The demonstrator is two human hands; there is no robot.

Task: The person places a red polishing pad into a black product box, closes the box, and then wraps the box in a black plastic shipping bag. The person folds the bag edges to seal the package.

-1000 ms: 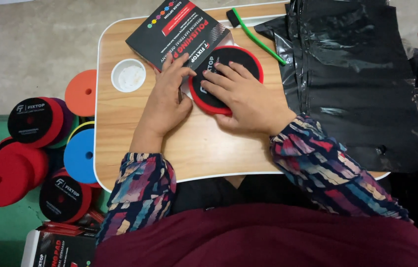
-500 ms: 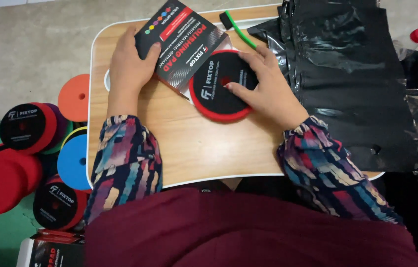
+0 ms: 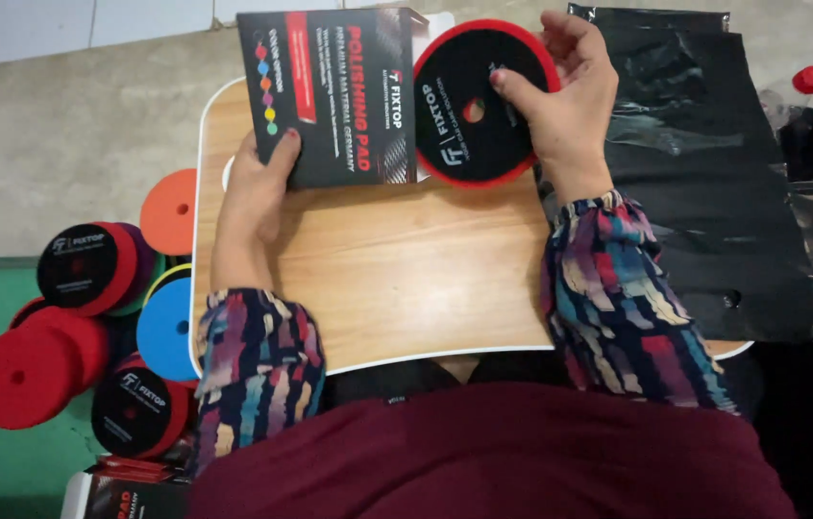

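Holding now: my left hand (image 3: 255, 197) grips the dark rectangular cardboard box with a row of coloured dots (image 3: 334, 96) by its lower left corner, thumb on its face; my right hand (image 3: 568, 91) pinches the round red foam pad with black felt backing (image 3: 481, 101) at its right rim, thumb pressed on the black face.
Position: box and pad are tilted up over the far edge of the light wooden lap table with white trim (image 3: 397, 279), touching side by side, pad to the right.
Handling: I judge the pad light, soft and squashy, so a rim pinch suits it; the box looks stiff but thin-walled, best held at a corner or edge.
Change: half a second ago the pad lay flat on the table with my right hand over it; now both are lifted and closer to the camera.
Surroundings: crumpled black plastic sheet (image 3: 704, 192) by the right edge; stacked red, blue and orange foam pads (image 3: 89, 317) beside the left edge, on the floor.
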